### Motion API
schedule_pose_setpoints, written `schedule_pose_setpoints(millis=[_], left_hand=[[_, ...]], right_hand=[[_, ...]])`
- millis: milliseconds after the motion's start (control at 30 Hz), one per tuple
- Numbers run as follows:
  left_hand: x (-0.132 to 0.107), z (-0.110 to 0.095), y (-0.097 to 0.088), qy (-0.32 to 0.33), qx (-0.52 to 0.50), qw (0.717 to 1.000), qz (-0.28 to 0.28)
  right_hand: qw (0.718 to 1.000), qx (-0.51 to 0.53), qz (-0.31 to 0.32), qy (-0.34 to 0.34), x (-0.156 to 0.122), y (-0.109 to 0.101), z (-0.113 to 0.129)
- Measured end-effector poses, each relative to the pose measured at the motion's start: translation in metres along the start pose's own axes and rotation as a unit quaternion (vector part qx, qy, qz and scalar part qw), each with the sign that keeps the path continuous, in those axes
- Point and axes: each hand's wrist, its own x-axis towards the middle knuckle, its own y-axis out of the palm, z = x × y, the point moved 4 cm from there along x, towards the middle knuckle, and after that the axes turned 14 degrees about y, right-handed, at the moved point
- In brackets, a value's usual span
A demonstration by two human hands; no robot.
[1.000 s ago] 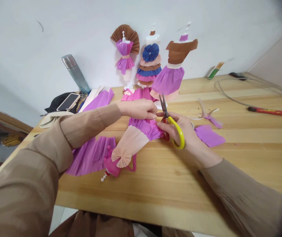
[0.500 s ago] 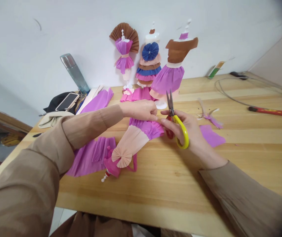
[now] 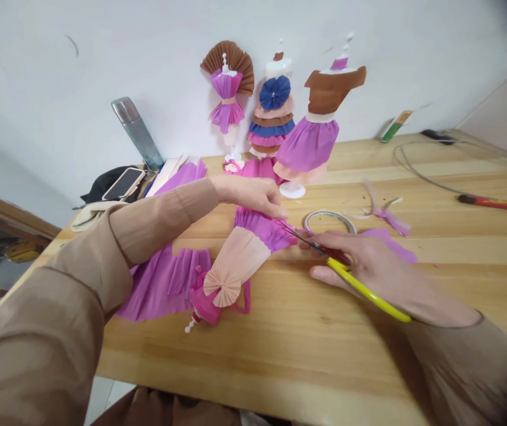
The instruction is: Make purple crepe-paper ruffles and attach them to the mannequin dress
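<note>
A small mannequin lies tilted on the table (image 3: 288,355), its neck toward me, in a pink top, a peach crepe-paper skirt (image 3: 241,254) with a pleated bow (image 3: 222,286) and a purple ruffle (image 3: 262,229) at the hem. At the ruffle's far edge my left hand (image 3: 255,194) is closed, fingers pinched on the purple crepe paper; the fingertips are partly hidden. In my right hand (image 3: 371,266) is a pair of scissors (image 3: 364,290) with yellow on the handle. The blades point left, touching or just over the ruffle's edge near my left fingers; which, I cannot tell.
Three dressed mannequins stand by the wall, one in a brown top (image 3: 330,92). A tape roll (image 3: 310,218) and purple scraps (image 3: 393,222) lie near my right hand. Purple crepe paper (image 3: 155,284) is left, a flask (image 3: 140,136) and phone (image 3: 123,184) behind. A red-handled tool (image 3: 501,204) lies right.
The scissors have swung from pointing up to pointing left, their tips now by my left fingers. My right hand has turned and moved right and down, uncovering the tape roll. My left hand stays at the ruffle.
</note>
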Motion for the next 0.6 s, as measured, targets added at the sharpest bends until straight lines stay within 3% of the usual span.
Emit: schedule_pose_setpoints(millis=[133, 333, 500, 600], left_hand=[[0.0007, -0.0004, 0.002, -0.011, 0.007, 1.0, -0.001], [-0.0024, -0.0023, -0.0053, -0.033, -0.004, 0.997, -0.07], [0.0022, -0.0055, -0.0033, -0.001, 0.012, 1.0, 0.007], [0.0064, -0.0026, -0.0017, 0.011, -0.004, 1.0, 0.004]], right_hand=[[0.998, -0.066, 0.003, 0.002, 0.0016, 0.0035, -0.0009], [0.996, -0.083, -0.024, -0.01, 0.0031, 0.003, -0.0014], [0.991, -0.129, -0.032, -0.004, 0.0047, 0.0016, 0.0005], [0.989, -0.143, -0.042, -0.01, 0.0033, -0.0008, -0.0016]])
